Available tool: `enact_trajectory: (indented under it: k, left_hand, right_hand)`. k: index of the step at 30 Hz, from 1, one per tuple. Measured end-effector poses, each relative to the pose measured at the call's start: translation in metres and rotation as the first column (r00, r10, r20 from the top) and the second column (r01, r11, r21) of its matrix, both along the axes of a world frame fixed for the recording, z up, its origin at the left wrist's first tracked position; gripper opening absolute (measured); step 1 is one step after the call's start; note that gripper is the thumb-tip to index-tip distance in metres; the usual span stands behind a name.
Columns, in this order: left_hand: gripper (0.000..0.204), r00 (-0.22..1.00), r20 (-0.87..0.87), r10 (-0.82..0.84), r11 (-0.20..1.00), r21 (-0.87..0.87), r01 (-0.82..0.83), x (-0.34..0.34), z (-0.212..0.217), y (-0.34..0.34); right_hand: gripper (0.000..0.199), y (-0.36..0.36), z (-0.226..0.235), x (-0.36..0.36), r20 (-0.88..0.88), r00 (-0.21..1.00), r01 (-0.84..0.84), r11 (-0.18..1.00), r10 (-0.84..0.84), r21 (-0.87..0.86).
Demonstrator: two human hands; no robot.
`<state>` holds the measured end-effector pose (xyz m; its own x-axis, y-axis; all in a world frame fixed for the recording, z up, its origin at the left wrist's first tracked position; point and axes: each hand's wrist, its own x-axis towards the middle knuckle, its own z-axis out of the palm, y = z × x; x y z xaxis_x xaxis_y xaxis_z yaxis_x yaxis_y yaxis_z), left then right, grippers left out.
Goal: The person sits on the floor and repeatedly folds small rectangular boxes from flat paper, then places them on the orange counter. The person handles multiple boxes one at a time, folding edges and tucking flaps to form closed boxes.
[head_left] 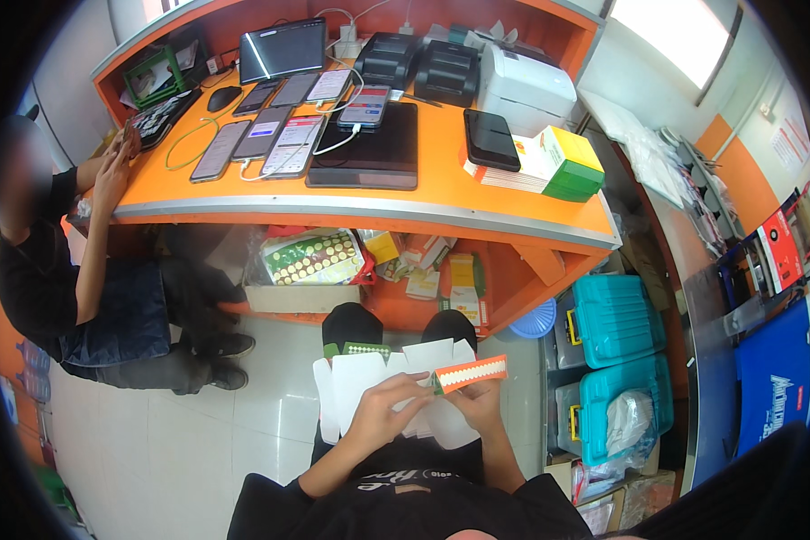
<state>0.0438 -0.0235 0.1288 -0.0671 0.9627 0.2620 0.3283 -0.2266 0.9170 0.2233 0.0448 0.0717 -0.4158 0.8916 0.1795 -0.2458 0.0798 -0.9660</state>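
Note:
A small orange carton (471, 373) with a white toothed pattern and a green end is held up above my lap. My right hand (479, 405) grips it from below. The fingers of my left hand (389, 407) close on its green end, partly hiding it. Unfolded white carton blanks (350, 387) lie spread over my thighs beneath both hands. At their far edge a green piece with white shapes (366, 350) shows.
Ahead stands an orange desk (504, 214) bearing several phones (294, 146), a closed black laptop (378, 162), a yellow-green box stack (571, 164) and a white printer (526, 85). Teal-lidded bins (619, 319) stand right. A seated person (54, 270) is at the left.

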Motion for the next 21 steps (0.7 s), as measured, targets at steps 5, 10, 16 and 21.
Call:
enact_trajectory:
  k: [5, 10, 16, 21]
  left_hand:
    - [0.035, 0.984, 0.127, -0.127, 0.991, -0.016, 0.130, -0.007, -0.016, 0.005]
    - [0.086, 0.684, 0.667, -0.295, 0.922, 0.011, 0.387, -0.001, -0.030, 0.021]
    - [0.085, 0.744, 0.534, -0.403, 0.867, -0.037, 0.496, -0.007, -0.027, 0.028]
    - [0.060, 0.827, 0.531, -0.186, 0.963, -0.068, 0.260, 0.000, -0.036, 0.027]
  right_hand:
    - [0.024, 0.002, 0.001, 0.000, 0.083, 0.989, -0.123, 0.991, 0.118, 0.059]
    - [0.020, -0.017, 0.002, -0.015, -0.047, 0.975, -0.224, 0.957, 0.219, -0.185]
    - [0.020, -0.012, 0.008, -0.023, 0.067, 0.977, -0.193, 0.973, 0.203, -0.129]
    - [0.016, -0.013, 0.029, -0.040, 0.186, 0.981, -0.044, 0.996, 0.058, -0.082]
